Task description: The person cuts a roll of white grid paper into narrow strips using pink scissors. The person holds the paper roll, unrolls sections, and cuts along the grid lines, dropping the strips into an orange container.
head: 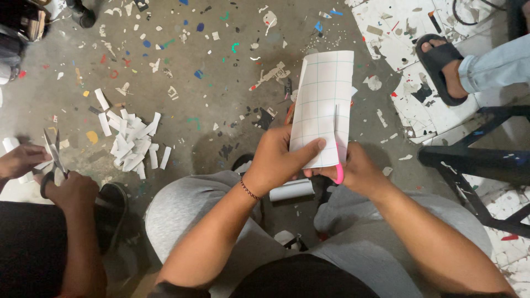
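My left hand (pixel 279 156) pinches the lower edge of a white sheet with a grey grid (pixel 323 102), held upright over my lap. My right hand (pixel 356 168) grips pink-handled scissors (pixel 337 160); their blade runs up into the sheet in a cut from its lower edge. A thin bracelet sits on my left wrist. A white roll (pixel 291 190) lies between my knees, below the hands.
At the left another person's hands (pixel 22 160) work scissors (pixel 54 152) on a white strip. A pile of cut white strips (pixel 130 140) lies on the scrap-strewn concrete floor. A sandalled foot (pixel 441 63) and a dark stool frame (pixel 475 160) are at the right.
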